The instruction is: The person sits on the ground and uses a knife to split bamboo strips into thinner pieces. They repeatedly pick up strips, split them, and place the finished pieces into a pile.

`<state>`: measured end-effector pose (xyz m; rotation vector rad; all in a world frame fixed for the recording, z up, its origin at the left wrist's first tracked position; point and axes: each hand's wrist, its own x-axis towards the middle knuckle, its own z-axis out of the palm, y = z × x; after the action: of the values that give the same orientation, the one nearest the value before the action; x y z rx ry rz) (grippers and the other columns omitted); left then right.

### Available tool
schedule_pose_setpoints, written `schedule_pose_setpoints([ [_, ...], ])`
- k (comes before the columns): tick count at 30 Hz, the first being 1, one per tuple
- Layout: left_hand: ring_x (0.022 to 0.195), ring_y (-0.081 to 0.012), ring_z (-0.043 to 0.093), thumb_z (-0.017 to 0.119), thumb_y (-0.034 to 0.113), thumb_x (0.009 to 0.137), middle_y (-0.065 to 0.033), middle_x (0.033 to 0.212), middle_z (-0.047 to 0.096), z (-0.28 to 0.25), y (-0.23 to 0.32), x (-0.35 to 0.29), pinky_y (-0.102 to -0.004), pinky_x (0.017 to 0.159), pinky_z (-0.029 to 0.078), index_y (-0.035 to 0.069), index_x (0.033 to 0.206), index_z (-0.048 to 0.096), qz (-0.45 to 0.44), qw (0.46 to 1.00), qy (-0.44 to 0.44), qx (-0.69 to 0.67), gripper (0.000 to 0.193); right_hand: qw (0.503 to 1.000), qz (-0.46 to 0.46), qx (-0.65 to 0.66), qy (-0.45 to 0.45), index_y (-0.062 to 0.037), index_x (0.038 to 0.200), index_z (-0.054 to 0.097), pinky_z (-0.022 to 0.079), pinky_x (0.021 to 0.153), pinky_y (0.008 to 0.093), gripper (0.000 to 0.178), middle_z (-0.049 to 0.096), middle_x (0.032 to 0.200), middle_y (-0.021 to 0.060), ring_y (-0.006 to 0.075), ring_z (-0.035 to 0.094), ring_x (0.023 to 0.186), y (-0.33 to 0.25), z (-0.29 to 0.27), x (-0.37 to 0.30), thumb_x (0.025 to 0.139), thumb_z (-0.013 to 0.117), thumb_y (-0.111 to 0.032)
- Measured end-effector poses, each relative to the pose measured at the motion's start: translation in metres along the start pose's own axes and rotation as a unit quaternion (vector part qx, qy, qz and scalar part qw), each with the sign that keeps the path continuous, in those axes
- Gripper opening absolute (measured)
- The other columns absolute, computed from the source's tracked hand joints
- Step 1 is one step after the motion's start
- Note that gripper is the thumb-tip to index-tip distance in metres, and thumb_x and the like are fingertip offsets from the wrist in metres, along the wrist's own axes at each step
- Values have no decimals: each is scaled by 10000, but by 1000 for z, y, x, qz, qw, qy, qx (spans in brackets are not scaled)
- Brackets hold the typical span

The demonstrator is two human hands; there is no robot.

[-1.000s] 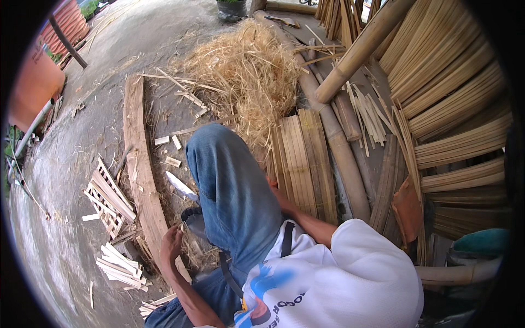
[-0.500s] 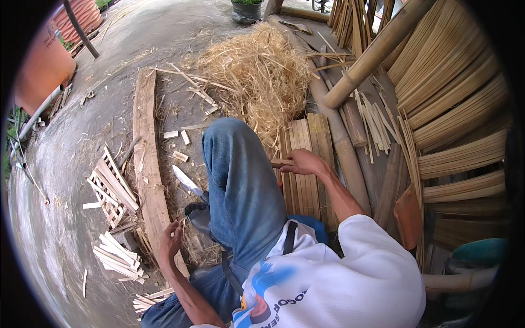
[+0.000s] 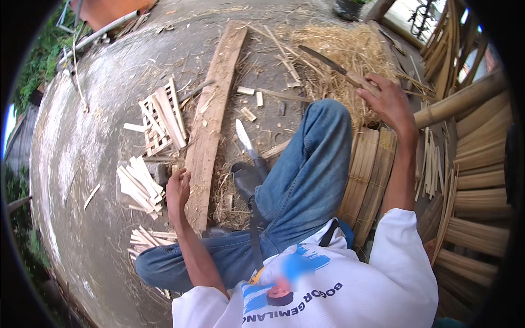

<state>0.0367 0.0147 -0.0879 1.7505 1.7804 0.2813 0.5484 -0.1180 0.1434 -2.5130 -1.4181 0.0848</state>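
My right hand [image 3: 389,104] is raised at the upper right, closed round the wooden handle of a knife [image 3: 324,58]. The knife's long dark blade points to the upper left, over a heap of fine shavings [image 3: 350,65]. At the left, my left hand [image 3: 178,191] is low, with its fingers curled together beside a long wooden plank [image 3: 214,104]. Whether anything lies between those fingers is too small to make out. Near it is a pile of short pale wood strips [image 3: 141,183]. A second knife [image 3: 244,136] with a bright blade lies on the ground by my shoe.
A small slatted lattice piece [image 3: 164,117] rests left of the plank. Flat bundled slats [image 3: 367,177] lie by my right thigh, near a bamboo pole [image 3: 465,101]. Fanned bundles of strips [image 3: 476,210] stand along the right. Wood offcuts [image 3: 248,113] are scattered on the ground.
My right hand has moved up and forward from the bundled slats, bringing the knife into full view. My left hand has shifted to the plank's left side. The view has turned leftward.
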Motion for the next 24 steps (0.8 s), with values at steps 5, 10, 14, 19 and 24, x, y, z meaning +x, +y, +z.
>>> schedule_pose_setpoints([
  [5, 910, -328, 711, 554, 320, 992, -181, 1080, 730, -63, 19, -23, -413, 839, 541, 54, 1229, 673, -58, 984, 148, -84, 376, 957, -224, 15, -185, -40, 1202, 675, 520, 868, 439, 452, 722, 1037, 183, 331, 698, 947, -91, 36, 3, 876, 735, -347],
  [10, 825, -211, 720, 564, 344, 985, -164, 1099, 723, -78, 8, -34, -346, 774, 545, 47, 1260, 661, -86, 974, 181, -108, 416, 788, -448, -3, -422, -54, 1152, 714, 529, 835, 446, 443, 717, 980, 185, 378, 677, 918, -189, 163, -24, 865, 728, -392],
  [14, 917, -315, 706, 582, 311, 981, -169, 1072, 732, -67, 9, -31, -400, 827, 533, 55, 1191, 694, -70, 974, 173, -132, 349, 712, -474, -45, -517, -94, 1047, 755, 537, 754, 458, 366, 731, 878, 152, 349, 697, 854, -234, 261, -67, 846, 733, -400],
  [19, 930, -317, 707, 581, 311, 980, -185, 1078, 728, -72, 16, -32, -402, 832, 532, 53, 1201, 690, -83, 970, 158, -167, 356, 741, -431, -69, -510, -120, 1042, 773, 545, 743, 433, 383, 743, 875, 143, 315, 712, 851, -239, 275, -30, 814, 743, -427],
  [24, 955, -327, 706, 580, 316, 978, -195, 1086, 725, -74, 19, -34, -406, 846, 530, 51, 1200, 690, -77, 972, 153, -163, 363, 797, -357, -63, -482, -140, 1123, 762, 525, 652, 393, 408, 741, 809, 89, 232, 694, 734, -209, 260, 44, 850, 738, -442],
])
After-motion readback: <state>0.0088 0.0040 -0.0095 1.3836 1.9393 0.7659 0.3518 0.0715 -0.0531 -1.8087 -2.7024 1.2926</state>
